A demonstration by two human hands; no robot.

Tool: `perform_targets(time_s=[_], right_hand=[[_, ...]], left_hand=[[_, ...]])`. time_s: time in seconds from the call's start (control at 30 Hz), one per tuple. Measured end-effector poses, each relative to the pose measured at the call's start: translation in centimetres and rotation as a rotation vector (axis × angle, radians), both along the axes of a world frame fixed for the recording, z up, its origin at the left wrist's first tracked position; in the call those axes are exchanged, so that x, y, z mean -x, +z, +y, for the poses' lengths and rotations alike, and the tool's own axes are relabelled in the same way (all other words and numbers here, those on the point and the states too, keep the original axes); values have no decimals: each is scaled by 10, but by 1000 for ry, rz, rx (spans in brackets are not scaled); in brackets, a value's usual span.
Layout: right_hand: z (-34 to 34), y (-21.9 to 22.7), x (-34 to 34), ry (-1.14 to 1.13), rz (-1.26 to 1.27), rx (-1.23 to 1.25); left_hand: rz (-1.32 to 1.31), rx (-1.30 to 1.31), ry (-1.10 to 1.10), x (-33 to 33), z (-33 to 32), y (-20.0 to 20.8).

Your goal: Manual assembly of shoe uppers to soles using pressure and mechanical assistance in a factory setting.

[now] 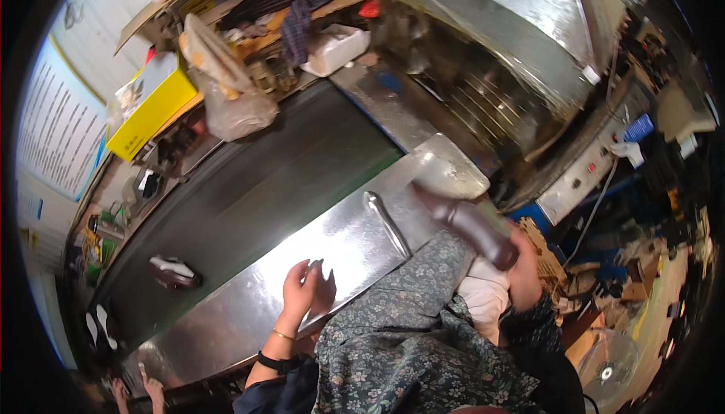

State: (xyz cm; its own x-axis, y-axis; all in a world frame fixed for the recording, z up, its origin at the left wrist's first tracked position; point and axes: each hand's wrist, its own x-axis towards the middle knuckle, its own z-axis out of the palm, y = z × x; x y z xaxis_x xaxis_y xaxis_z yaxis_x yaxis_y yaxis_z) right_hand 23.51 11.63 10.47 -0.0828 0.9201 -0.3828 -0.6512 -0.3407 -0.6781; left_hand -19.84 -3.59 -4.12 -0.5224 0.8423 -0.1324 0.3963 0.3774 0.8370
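My right hand (526, 267) is closed around the near end of a dark brown, glossy, boot-shaped thing (477, 231), smeared by motion, whose far end reaches over the metal table. Against my right wrist and lap lies a pale cloth (484, 291). My left hand (300, 287) is above the shiny metal table (249, 322), fingers curled together. Something small and dark shows at its fingertips, too unclear to name. Between my hands, a slim silvery rod with a rounded end (387, 225) lies on the tabletop.
Beyond the table runs a dark conveyor belt (249, 180), carrying a brown-and-white shoe (174, 272). White soles (100, 327) sit at its left end, near another person's hands (151, 391). A yellow box (151, 108) stands behind; metal machinery (483, 97) at far right, a fan (606, 372) lower right.
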Motion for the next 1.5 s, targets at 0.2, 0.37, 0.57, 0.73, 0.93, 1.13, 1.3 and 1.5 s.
perform_targets(time_s=[0.2,0.37,0.57,0.73,0.93,1.13,1.3,1.5], right_hand=[[227,-79,-44,24,-799,-493],[235,-161,8,313,-1183,-683],[11,-92,56,577,-941,-466],[-58,-114,-8,348,-1040,-285],[-60,-132,-72,371,-929,-218],[8,-25,68,595,-896,-658],[25,30,81,197,-636,-496],[-70,13,38,133,-1026,-776]], left_hand=[[274,-51,70,25,-25,10],[603,50,453,113,-55,-1],[290,81,1088,286,-44,0],[-2,168,1128,331,-33,-15],[-488,-187,767,239,11,22],[-1279,-551,-293,60,-3,101],[-782,-216,-970,-69,14,153],[-420,-564,-1059,-167,57,117]])
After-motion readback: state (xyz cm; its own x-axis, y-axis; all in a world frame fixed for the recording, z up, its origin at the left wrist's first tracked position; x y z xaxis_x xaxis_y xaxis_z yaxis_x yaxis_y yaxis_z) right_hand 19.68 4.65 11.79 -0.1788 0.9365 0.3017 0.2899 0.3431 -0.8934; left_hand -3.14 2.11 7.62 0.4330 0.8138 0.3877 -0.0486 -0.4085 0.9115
